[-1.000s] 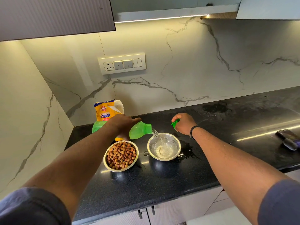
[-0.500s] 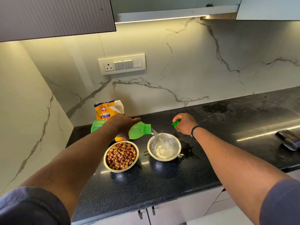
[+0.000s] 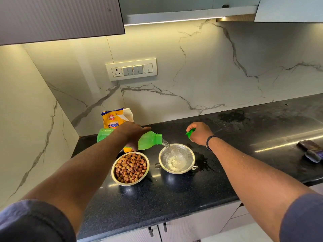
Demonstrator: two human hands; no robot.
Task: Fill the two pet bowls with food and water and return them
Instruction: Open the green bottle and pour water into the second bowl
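Two steel bowls stand side by side on the black counter [image 3: 174,198]. The left bowl [image 3: 114,178] is full of brown kibble. The right bowl [image 3: 161,161] holds water. My left hand [image 3: 132,132] grips a green bottle [image 3: 148,142] tipped on its side, and a stream of water [image 3: 167,145] falls from its mouth into the right bowl. My right hand [image 3: 199,133] hovers behind that bowl, closed on the green bottle cap [image 3: 190,133].
A yellow pet food bag [image 3: 113,118] leans against the marble wall behind my left hand. Spilled water [image 3: 203,162] lies right of the water bowl. A phone [image 3: 308,145] and a small dark object [image 3: 312,156] lie at the far right. Cabinets hang overhead.
Water keeps pouring and the level in the right bowl is rising. Both hands and the bottle stay almost where they were.
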